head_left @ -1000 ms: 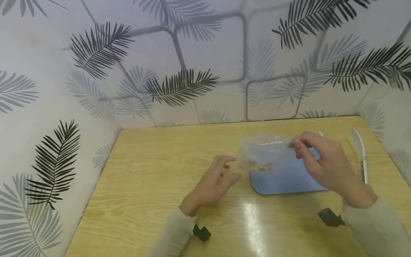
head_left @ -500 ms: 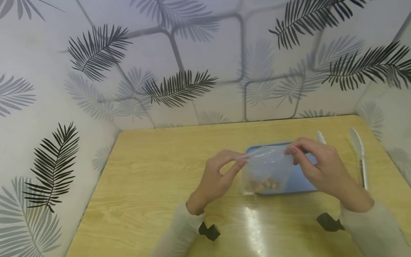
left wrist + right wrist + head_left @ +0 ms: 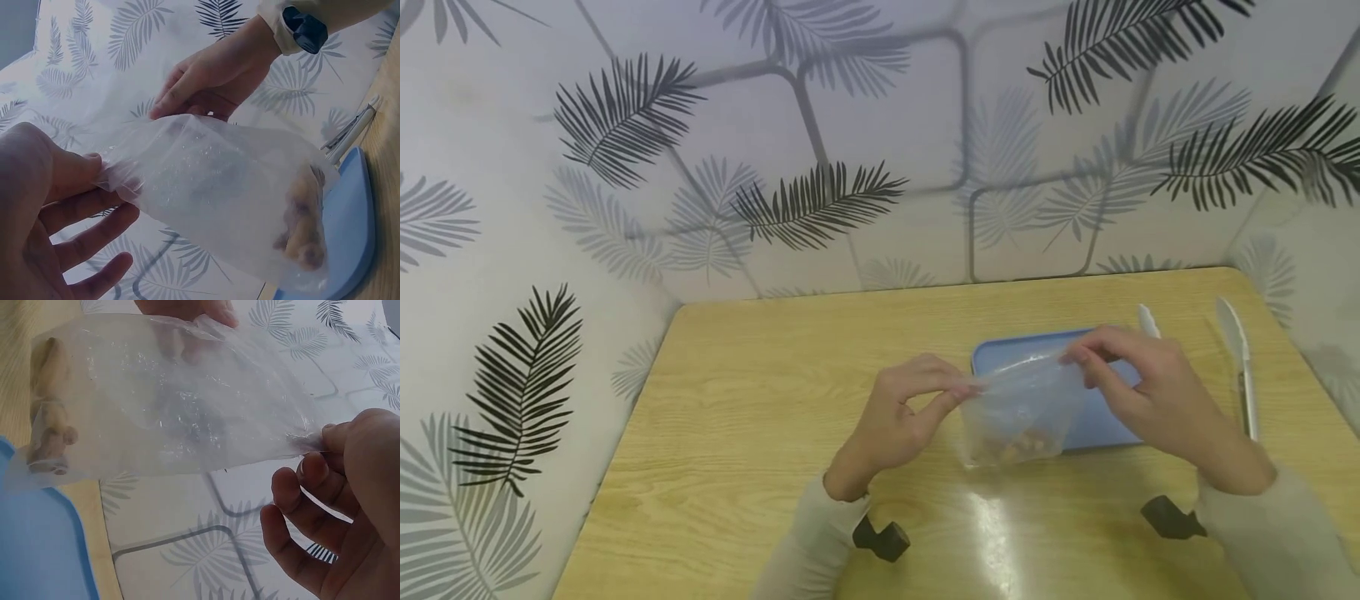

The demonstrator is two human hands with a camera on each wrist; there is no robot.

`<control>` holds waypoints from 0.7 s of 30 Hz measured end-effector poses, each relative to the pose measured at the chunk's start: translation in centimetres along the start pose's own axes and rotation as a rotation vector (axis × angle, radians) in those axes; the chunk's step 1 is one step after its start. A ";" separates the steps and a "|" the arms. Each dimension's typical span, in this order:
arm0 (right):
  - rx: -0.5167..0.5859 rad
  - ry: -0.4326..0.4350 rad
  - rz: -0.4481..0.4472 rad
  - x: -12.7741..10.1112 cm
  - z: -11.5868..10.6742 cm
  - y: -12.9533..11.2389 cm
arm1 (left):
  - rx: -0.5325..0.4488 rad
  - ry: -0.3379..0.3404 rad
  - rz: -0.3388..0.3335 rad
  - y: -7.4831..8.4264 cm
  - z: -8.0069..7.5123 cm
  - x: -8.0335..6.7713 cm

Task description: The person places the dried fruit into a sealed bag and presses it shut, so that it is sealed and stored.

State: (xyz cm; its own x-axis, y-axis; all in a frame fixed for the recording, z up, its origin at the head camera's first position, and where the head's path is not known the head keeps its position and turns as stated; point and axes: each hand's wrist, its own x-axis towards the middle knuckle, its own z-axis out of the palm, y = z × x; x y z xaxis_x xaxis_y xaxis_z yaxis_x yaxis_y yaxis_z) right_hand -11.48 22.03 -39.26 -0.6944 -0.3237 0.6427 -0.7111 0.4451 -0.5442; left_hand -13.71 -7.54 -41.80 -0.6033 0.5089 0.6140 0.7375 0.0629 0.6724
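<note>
Both hands pinch top corners of clear plastic bag (image 3: 1021, 410), left hand (image 3: 904, 414) and right hand (image 3: 1138, 385), above blue tray (image 3: 1101, 425) on tabletop (image 3: 752, 417).

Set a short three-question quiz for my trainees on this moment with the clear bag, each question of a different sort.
1. True or false: both hands pinch the clear plastic bag at its top edge.
2. What lies directly behind the bag on the table? A) a red bowl B) a blue tray C) a black pan
3. Fill in: the brown pieces sit at the ____ of the bag.

Key:
1. True: the left hand pinches the left corner, the right hand the right corner.
2. B, the blue tray.
3. Bottom.
</note>
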 end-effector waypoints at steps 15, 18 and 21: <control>0.047 -0.401 0.191 -5.0 4.1 1.2 | -0.075 0.099 -0.017 0.3 -2.1 -0.1; 0.074 -0.359 0.177 -5.7 4.9 1.4 | -0.073 0.097 -0.033 0.3 -2.1 -0.1; 0.079 -0.335 0.182 -6.2 5.3 1.5 | -0.068 0.104 -0.054 0.2 -2.2 -0.3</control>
State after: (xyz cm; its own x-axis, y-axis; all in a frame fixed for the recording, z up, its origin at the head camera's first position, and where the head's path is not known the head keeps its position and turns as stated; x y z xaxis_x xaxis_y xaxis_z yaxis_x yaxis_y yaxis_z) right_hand -8.85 20.30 -46.89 -0.7982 -0.5060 0.3270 -0.5702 0.4592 -0.6812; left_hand -14.04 -9.52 -40.91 -0.6726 0.4145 0.6130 0.6826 0.0276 0.7303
